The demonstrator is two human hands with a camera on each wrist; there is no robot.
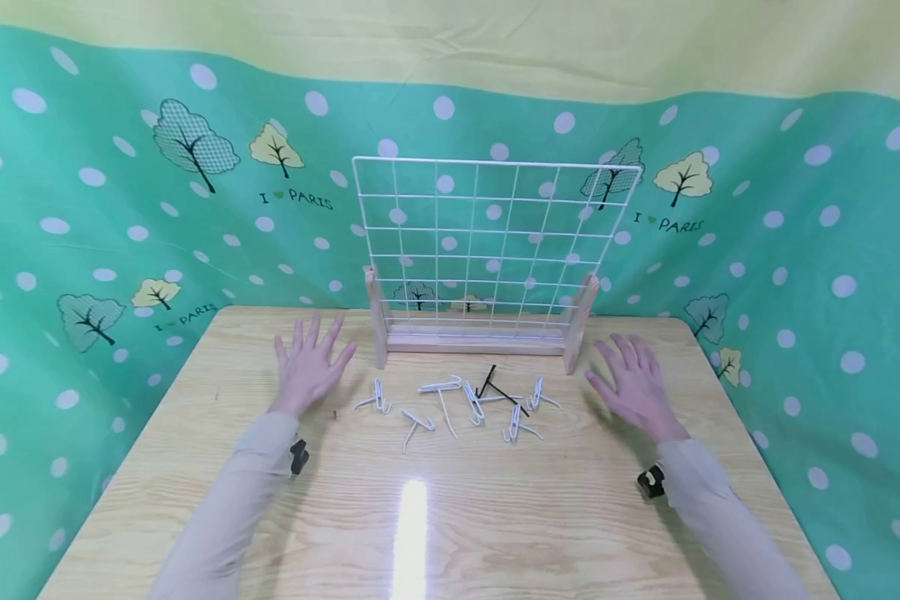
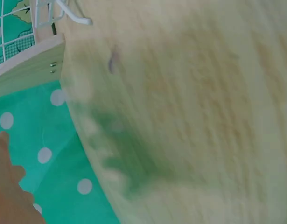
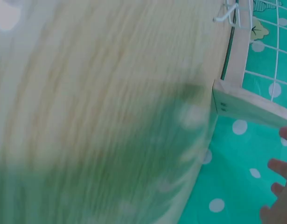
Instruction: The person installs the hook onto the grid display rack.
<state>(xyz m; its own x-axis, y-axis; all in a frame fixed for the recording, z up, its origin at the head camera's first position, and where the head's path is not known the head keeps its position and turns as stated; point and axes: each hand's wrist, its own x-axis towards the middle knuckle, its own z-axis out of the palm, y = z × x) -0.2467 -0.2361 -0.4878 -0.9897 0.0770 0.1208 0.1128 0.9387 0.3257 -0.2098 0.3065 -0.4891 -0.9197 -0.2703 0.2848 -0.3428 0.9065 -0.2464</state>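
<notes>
In the head view my left hand (image 1: 309, 371) is spread with straight fingers at the left of the table, holding nothing. Over on the right, my right hand (image 1: 636, 390) also has its fingers extended and nothing in it. Between the two hands lie several white wire hooks (image 1: 440, 386) and a black hook (image 1: 506, 395), loose on the wood. Behind them stands a white wire grid (image 1: 498, 162), upright in a wooden stand (image 1: 476, 344). Only part of the left hand (image 2: 10, 191) and of the right hand (image 3: 281, 191) enters each wrist view.
The light wooden table (image 1: 495, 517) reflects a bright strip of light near its front. A green dotted curtain (image 1: 120, 250) with printed trees hangs behind the table and on both sides. Dark wrist devices (image 1: 651, 482) sit at both cuffs.
</notes>
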